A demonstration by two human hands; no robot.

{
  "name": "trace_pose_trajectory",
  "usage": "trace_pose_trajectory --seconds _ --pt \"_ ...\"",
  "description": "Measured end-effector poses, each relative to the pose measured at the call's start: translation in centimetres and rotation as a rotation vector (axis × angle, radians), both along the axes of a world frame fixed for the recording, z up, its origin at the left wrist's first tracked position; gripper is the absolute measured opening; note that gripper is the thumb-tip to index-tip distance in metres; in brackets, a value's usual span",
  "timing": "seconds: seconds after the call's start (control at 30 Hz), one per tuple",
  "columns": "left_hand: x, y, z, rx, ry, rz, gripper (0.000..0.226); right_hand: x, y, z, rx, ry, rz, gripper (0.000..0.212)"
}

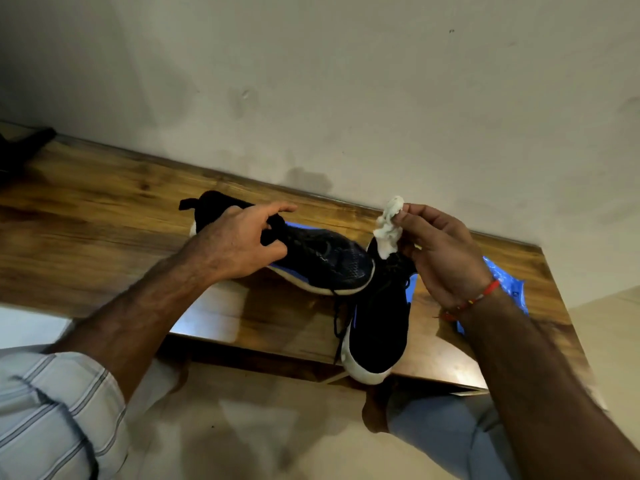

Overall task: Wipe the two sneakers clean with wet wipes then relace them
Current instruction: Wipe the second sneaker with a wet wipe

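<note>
Two black sneakers with white soles and blue trim lie on a wooden table [104, 209]. My left hand [239, 240] grips the tongue and collar of the left sneaker [325, 261], which lies on its side with the toe pointing right. The right sneaker [379, 327] points toward me, its toe over the table's front edge, with loose black laces hanging at its left side. My right hand [440, 251] pinches a crumpled white wet wipe [389, 226] just above the right sneaker's heel end.
A blue wet-wipe pack [509, 282] lies on the table behind my right wrist. A dark object [20, 147] sits at the table's far left corner. The wall runs right behind the table. My knees and bare feet show below the front edge.
</note>
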State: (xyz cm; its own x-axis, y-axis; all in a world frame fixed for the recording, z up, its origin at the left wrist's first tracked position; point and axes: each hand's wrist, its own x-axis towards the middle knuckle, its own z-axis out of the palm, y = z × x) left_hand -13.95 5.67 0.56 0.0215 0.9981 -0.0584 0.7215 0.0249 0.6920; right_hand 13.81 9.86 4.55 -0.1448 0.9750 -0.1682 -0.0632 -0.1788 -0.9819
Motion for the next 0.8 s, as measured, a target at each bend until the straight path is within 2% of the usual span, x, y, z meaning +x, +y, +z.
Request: trace_pose_trajectory --seconds 0.07,0.17,0.23,0.27,0.3,0.33,0.4,0.43,0.53,0.63,0.73,0.8 --pt "-0.3 -0.2 0.0 -0.026 0.209 -0.028 0.069 -0.6 -0.5 0.2 -0.106 0.119 0.022 0.014" --pt "-0.2 -0.7 0.4 -0.076 0.54 -0.042 0.059 -1.7 -1.2 0.0 -0.183 0.215 0.073 0.018" --pt "0.0 -0.7 0.7 -0.013 0.622 0.026 0.055 -2.5 -1.6 -0.3 -0.197 0.21 0.082 0.013" --pt "0.5 -0.7 0.9 0.073 0.575 0.073 0.056 -2.8 -1.8 -0.5 -0.198 0.199 0.084 0.013" --pt "1.2 -0.8 1.1 0.147 0.439 0.103 0.059 -3.2 -1.9 -0.7 -0.201 0.188 0.092 0.013" --pt "2.0 -1.0 1.4 0.152 0.221 0.097 0.062 -3.5 -2.2 -0.8 -0.204 0.183 0.11 0.013" --pt "3.7 -1.4 2.1 -0.013 -0.219 -0.008 0.059 -4.0 -2.6 -1.2 -0.198 0.159 0.144 0.014" --pt "4.4 -1.5 2.0 -0.083 -0.347 -0.039 0.05 -4.2 -2.7 -1.3 -0.197 0.152 0.144 0.014" --pt "4.8 -1.0 1.2 -0.027 -0.489 0.071 0.019 -4.3 -2.4 -1.4 -0.218 0.207 0.089 0.015" --pt "4.4 -0.7 1.0 0.041 -0.5 0.128 0.017 -4.6 -2.7 -1.3 -0.238 0.233 0.134 0.032" --pt "4.6 -0.8 0.8 0.023 -0.445 0.127 0.019 -5.1 -3.4 -1.6 -0.163 0.078 0.202 0.032" --pt "4.3 -0.6 1.1 -0.053 -0.638 0.208 0.019 -5.0 -3.0 -1.9 -0.147 0.049 0.144 0.028"
